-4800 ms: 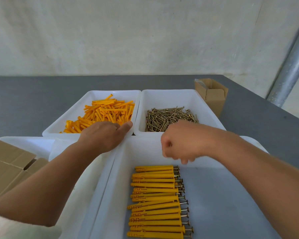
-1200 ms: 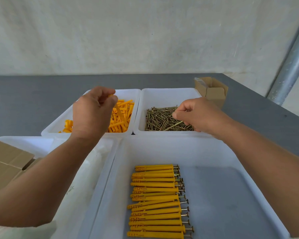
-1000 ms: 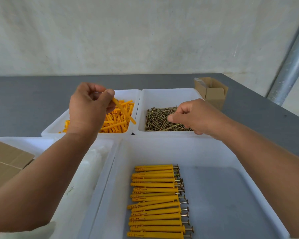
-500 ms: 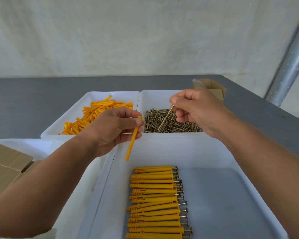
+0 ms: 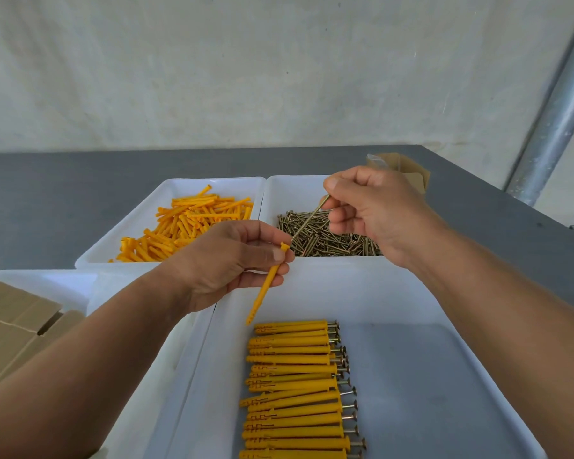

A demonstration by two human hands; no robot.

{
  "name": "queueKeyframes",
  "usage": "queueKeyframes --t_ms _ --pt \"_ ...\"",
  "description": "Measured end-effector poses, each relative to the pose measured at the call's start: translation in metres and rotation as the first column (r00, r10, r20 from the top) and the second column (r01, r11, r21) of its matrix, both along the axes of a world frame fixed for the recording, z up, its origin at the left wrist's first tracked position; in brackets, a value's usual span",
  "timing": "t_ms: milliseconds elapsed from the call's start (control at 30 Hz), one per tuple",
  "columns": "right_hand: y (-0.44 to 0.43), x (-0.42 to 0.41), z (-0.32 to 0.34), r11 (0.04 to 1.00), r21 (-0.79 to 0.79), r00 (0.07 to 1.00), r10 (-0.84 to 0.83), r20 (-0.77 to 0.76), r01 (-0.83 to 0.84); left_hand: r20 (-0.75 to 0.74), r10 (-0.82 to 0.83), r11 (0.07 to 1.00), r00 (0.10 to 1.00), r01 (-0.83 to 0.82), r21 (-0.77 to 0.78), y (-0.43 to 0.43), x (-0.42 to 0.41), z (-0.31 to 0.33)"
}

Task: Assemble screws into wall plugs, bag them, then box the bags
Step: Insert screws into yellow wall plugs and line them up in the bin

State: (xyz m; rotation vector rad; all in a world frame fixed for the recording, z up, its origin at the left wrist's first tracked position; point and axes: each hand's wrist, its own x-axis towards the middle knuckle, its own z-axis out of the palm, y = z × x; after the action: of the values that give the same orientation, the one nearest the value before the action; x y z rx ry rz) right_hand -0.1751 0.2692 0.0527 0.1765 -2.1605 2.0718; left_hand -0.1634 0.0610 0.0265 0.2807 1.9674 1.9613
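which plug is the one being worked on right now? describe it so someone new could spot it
Start at the big white tray nearest the camera, with its row of finished plugs. Above its far left corner, the left hand pinches one orange plug. It is the only plug held in the air, tilted, empty, with a screw in the right hand aimed at its collar.

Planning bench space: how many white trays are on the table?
4: plug tray far left, screw tray far right, finished-plug tray near right, fourth tray near left, partly hidden.

Head-worn camera looks forward and down, close over the white trays (image 5: pixel 318 293).
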Motion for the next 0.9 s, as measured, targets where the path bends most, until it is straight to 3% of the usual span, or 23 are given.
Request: queueKeyframes --t_ms 533,900 --pt "-0.0032 -0.0010 -0.0062 0.996 0.064 0.998 0.057 0.008 -0.057 -0.016 -0.017 0.999 1.000 0.017 -0.028 0.0007 0.0011 -0.0005" --pt "-0.0059 -0.0004 -0.0102 0.973 0.215 0.996 0.088 0.011 -0.088 -0.013 0.005 0.999 1.000 -0.006 -0.050 0.0012 0.0019 0.0001"
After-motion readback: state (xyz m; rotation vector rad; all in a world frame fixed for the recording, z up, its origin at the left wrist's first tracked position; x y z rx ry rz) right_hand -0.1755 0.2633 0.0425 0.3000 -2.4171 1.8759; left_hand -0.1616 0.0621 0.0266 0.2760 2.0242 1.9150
